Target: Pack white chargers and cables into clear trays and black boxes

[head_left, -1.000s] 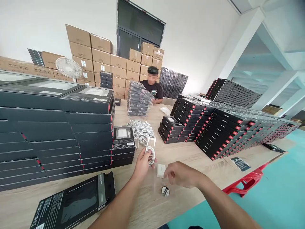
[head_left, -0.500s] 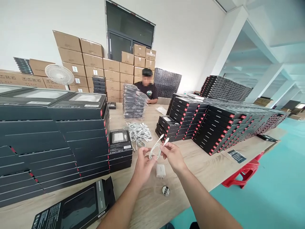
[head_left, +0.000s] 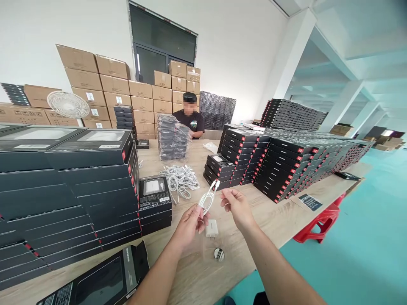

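My left hand [head_left: 190,223] pinches a coiled white cable [head_left: 207,198] and holds it up over the wooden table [head_left: 286,220]. Its two plug ends stick up at the top. My right hand [head_left: 237,206] hovers just right of the coil, fingers loosely curled, holding nothing that I can see. Below the hands a white charger plug [head_left: 211,228] lies on the table, with a small round black sticker [head_left: 218,253] nearer to me. An open black box [head_left: 98,284] lies flat at the lower left.
Tall stacks of black boxes [head_left: 70,186] fill the left, and more stacks [head_left: 286,165] run along the right. A heap of white cables [head_left: 179,180] lies mid-table. A person in black [head_left: 190,118] sits at the far end, by cardboard cartons [head_left: 104,93]. A red stool [head_left: 318,226] stands by the right edge.
My right hand left the charger plug on the table, rose to the cable, touched its ends, then let go. The coil came up higher in my left hand.
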`<state>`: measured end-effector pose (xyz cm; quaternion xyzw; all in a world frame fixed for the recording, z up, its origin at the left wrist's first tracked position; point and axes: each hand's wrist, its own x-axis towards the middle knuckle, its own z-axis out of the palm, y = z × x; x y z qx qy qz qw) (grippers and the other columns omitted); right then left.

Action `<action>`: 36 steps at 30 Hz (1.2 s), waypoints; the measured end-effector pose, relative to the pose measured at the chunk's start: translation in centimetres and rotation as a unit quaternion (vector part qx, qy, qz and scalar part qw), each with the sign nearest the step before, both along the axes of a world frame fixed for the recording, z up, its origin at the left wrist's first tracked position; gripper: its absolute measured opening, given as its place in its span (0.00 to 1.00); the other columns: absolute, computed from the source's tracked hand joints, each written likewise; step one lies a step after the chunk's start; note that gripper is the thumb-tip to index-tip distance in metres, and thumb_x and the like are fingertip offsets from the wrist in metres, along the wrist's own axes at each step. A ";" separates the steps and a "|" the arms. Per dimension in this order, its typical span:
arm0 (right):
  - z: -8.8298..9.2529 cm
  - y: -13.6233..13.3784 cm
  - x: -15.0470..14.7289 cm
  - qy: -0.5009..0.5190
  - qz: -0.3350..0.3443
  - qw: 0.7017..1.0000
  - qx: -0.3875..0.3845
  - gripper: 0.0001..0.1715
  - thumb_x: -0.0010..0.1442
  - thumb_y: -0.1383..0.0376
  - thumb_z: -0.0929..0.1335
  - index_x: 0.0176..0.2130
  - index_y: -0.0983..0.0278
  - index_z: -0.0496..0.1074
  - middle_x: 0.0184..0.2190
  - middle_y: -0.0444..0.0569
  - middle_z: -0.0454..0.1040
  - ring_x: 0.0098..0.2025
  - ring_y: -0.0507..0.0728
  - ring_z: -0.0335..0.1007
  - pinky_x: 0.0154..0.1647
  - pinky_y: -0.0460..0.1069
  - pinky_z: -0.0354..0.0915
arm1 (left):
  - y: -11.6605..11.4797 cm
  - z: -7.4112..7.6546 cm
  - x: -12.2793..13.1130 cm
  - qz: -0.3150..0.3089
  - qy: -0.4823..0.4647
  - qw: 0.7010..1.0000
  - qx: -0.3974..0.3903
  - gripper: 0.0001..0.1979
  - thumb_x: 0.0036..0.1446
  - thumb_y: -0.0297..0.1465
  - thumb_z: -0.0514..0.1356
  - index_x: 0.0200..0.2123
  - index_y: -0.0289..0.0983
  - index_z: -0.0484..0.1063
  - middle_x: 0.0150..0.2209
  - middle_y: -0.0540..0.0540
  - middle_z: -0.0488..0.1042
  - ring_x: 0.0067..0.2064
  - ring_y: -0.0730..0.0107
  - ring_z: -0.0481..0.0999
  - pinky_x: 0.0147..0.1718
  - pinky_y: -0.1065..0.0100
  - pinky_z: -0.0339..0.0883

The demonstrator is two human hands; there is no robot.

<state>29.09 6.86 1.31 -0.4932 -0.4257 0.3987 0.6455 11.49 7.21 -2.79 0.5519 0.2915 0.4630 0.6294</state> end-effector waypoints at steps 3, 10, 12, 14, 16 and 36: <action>-0.2 0.1 1.9 0.009 -0.024 1.000 -0.009 0.23 0.52 0.48 0.73 0.36 0.64 0.73 0.32 0.48 0.73 0.26 0.52 0.67 0.20 0.45 0.55 | -0.2 0.4 -0.1 -0.029 -0.029 0.998 -0.057 0.26 0.55 0.56 0.56 0.24 0.40 0.56 0.28 0.47 0.75 0.23 0.74 0.69 0.19 0.74 0.53; 1.1 -0.7 3.0 -0.422 0.006 0.889 0.179 0.20 0.63 0.58 0.70 0.54 0.58 0.73 0.52 0.53 0.75 0.52 0.61 0.68 0.47 0.54 0.65 | -0.2 0.2 0.0 -0.059 -0.033 0.993 -0.097 0.27 0.50 0.56 0.62 0.23 0.39 0.58 0.26 0.47 0.76 0.23 0.72 0.73 0.15 0.76 0.52; 1.9 -0.9 2.9 -0.549 0.019 0.813 0.190 0.12 0.66 0.62 0.68 0.49 0.58 0.77 0.45 0.51 0.78 0.48 0.61 0.69 0.50 0.55 0.62 | 0.0 0.0 0.1 -0.055 -0.030 0.993 -0.095 0.27 0.49 0.57 0.62 0.23 0.39 0.59 0.29 0.45 0.77 0.27 0.67 0.77 0.16 0.75 0.57; 2.6 -1.0 2.6 -0.642 -0.005 0.745 0.178 0.10 0.67 0.63 0.67 0.41 0.59 0.79 0.41 0.52 0.78 0.46 0.61 0.68 0.48 0.55 0.59 | 0.2 -0.4 0.2 -0.047 -0.028 0.994 -0.091 0.28 0.49 0.57 0.62 0.23 0.39 0.60 0.32 0.43 0.78 0.30 0.65 0.79 0.18 0.73 0.61; 3.3 -1.3 2.0 -0.712 -0.019 0.686 0.146 0.11 0.66 0.63 0.68 0.34 0.62 0.79 0.40 0.54 0.77 0.45 0.62 0.68 0.46 0.55 0.57 | 0.4 -0.7 0.3 -0.037 -0.027 0.995 -0.083 0.28 0.48 0.57 0.63 0.23 0.38 0.60 0.33 0.44 0.77 0.32 0.64 0.79 0.20 0.72 0.63; 0.2 -0.1 -3.2 -0.105 0.142 0.980 -0.088 0.13 0.53 0.56 0.70 0.29 0.64 0.70 0.25 0.47 0.79 0.23 0.55 0.76 0.27 0.48 0.68 | 0.4 -0.9 -0.3 0.112 0.179 0.973 0.090 0.17 0.64 0.47 0.50 0.30 0.43 0.65 0.22 0.51 0.74 0.24 0.65 0.72 0.27 0.66 0.60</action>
